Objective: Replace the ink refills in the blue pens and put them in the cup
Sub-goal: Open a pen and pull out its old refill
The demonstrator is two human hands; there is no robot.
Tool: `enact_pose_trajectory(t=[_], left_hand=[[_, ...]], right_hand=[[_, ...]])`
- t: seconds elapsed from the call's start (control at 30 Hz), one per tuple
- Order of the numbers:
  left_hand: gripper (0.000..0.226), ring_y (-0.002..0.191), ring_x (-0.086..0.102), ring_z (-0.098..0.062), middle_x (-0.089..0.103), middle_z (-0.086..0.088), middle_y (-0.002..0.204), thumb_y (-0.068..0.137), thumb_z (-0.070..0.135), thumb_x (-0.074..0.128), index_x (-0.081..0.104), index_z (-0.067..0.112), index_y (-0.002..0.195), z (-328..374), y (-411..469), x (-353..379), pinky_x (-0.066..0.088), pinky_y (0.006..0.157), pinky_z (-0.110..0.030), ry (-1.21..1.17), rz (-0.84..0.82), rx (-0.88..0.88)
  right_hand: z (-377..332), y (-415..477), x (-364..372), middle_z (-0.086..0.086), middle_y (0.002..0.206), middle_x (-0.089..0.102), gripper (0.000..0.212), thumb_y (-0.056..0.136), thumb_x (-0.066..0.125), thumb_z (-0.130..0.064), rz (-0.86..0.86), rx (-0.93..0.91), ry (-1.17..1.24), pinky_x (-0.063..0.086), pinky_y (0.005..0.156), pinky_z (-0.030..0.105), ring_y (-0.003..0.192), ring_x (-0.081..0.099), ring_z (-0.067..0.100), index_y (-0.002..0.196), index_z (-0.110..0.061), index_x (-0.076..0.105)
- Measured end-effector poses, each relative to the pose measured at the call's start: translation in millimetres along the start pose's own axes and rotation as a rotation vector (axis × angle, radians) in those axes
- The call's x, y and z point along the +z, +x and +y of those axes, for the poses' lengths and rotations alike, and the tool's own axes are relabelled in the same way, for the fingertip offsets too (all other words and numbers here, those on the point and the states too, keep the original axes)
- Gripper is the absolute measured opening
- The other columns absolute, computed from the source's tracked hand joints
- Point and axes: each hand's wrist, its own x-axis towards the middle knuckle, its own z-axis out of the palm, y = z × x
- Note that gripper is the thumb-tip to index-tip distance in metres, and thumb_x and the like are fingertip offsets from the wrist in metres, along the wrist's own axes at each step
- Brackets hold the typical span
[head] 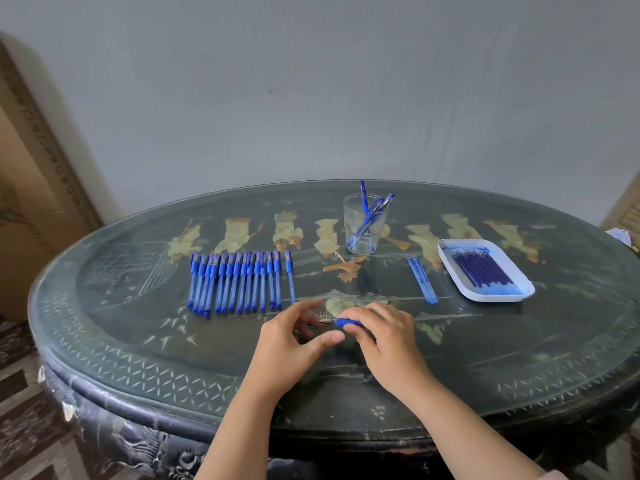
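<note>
Blue pen (341,321) lies level between both hands over the near table (138,358): the right hand (384,332) grips its barrel, the left hand (294,336) pinches its metal tip. Far beyond stands the cup (363,233); the refills (483,271) lie right.

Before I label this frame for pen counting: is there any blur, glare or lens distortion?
Head view: the wide lens bows the table rim; edges are blurred, the tray of refills most; light is soft, with no hard glare; the held pen reads clearly.
</note>
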Motion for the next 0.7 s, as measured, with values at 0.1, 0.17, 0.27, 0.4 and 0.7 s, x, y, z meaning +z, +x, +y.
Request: enact_pose_trajectory(t=[0.1,0.17,0.27,0.4,0.7], left_hand=[[0.027,0.075,0.061,-0.009,0.068,0.012,0.087,0.080,0.028,0.078,0.067,0.036,0.104,-3.1,1.2,0.8,0.050,0.071,-0.018,0.001,-0.002,0.044],[0.007,0.076,0.061,-0.008,0.069,0.015,0.082,0.085,0.031,0.072,0.070,0.030,0.091,-2.5,2.1,1.7,0.049,0.070,-0.017,0.021,0.017,0.028],[0.025,0.073,0.062,-0.009,0.069,0.011,0.074,0.085,0.046,0.060,0.070,0.023,0.083,-1.3,1.2,2.4,0.048,0.066,-0.018,0.053,0.042,0.002],[0.025,0.071,0.063,-0.005,0.070,0.010,0.071,0.090,0.041,0.059,0.068,0.021,0.079,1.6,0.3,1.4,0.045,0.065,-0.012,0.012,0.086,-0.046],[0.013,0.069,0.061,-0.004,0.069,0.005,0.076,0.086,0.012,0.069,0.073,0.024,0.083,-0.6,-0.2,-13.6,0.047,0.071,-0.019,-0.184,0.366,-0.249]], right_hand=[[-0.9,0.5,0.0,-0.017,0.090,0.060,0.016,0.092,0.057,-0.031,0.001,-0.004,-0.007,0.041,0.076,0.035,0.084,0.057,0.010,0.104,-0.039,0.062],[-1.4,0.3,0.1,-0.017,0.090,0.060,0.015,0.093,0.054,-0.034,-0.012,-0.006,-0.017,0.040,0.075,0.034,0.083,0.056,0.010,0.104,-0.040,0.061],[-1.5,-0.2,-0.1,-0.016,0.091,0.060,0.015,0.094,0.051,-0.036,-0.023,0.004,-0.020,0.040,0.076,0.034,0.085,0.056,0.010,0.105,-0.040,0.059],[-1.1,0.2,0.1,-0.016,0.092,0.061,0.016,0.094,0.050,-0.036,-0.010,0.014,-0.012,0.040,0.076,0.033,0.085,0.057,0.010,0.104,-0.039,0.062],[0.9,0.4,-0.2,-0.017,0.088,0.060,0.021,0.094,0.046,-0.037,0.038,0.019,0.023,0.044,0.075,0.037,0.080,0.055,0.008,0.104,-0.038,0.065]])
